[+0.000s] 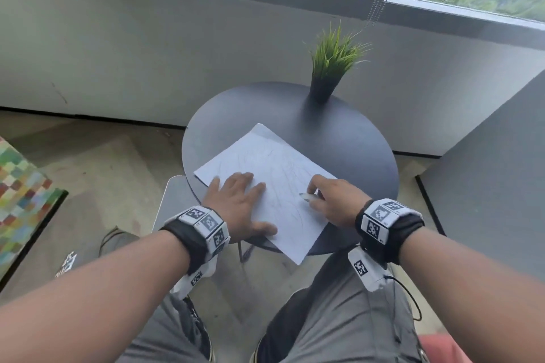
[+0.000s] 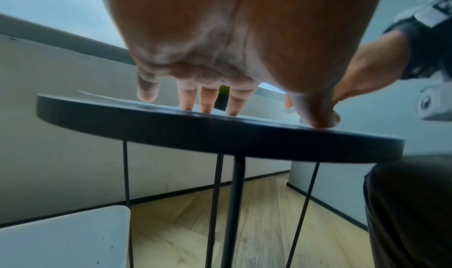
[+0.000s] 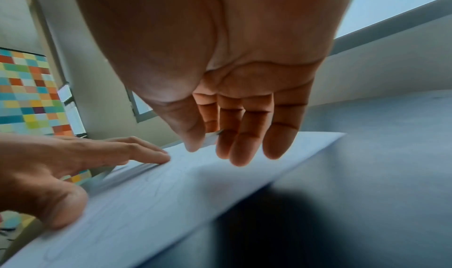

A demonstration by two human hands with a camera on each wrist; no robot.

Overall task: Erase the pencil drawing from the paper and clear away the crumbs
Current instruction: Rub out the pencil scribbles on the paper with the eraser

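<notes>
One thin sheet of paper (image 1: pixel 265 174) lies on the round table (image 1: pixel 339 141), on the side away from the potted plant (image 1: pixel 330 68), one corner past the edge. It looks light and easily creased, so the left hand (image 1: pixel 236 209) presses it flat with fingers spread, while the right hand (image 1: pixel 336 200) pinches a small eraser (image 1: pixel 306 196) against the faint drawing; holding the paper close beside the rubbing should keep it from buckling.
</notes>
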